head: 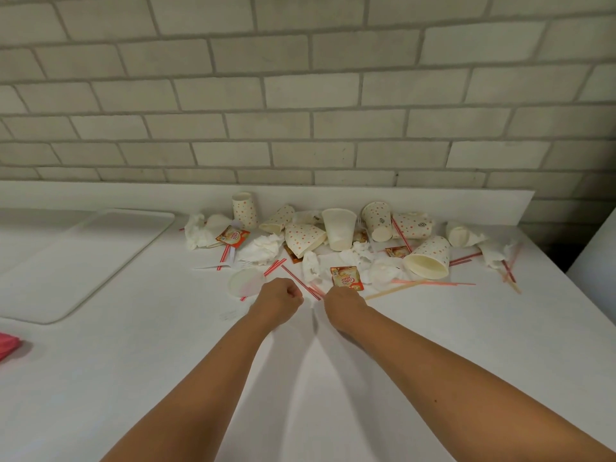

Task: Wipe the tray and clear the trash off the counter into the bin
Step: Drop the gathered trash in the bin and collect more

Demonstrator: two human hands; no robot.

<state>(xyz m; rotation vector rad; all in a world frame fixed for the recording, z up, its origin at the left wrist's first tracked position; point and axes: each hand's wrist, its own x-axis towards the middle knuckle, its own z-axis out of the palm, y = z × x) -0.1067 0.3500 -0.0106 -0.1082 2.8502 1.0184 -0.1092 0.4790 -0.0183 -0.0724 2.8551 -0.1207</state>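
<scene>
Trash lies heaped on the white counter (433,345) against the back wall: dotted paper cups (428,256), a plain white cup (338,228), crumpled napkins (261,248), coffee creamer packets (346,277), red striped straws (300,281) and a clear lid (245,283). A white tray (83,305) lies flat on the counter at the left. My left hand (280,296) is curled in a fist just in front of the pile, with nothing visible in it. My right hand (343,303) is beside it, its fingers turned down and hidden, at the near end of the straws and just below a packet. No bin is in view.
A pink cloth (8,348) pokes in at the left edge. A brick wall (300,95) rises behind a low white backsplash (433,201). The counter ends at the right, with a dark gap (553,251) and another white surface (596,258) beyond.
</scene>
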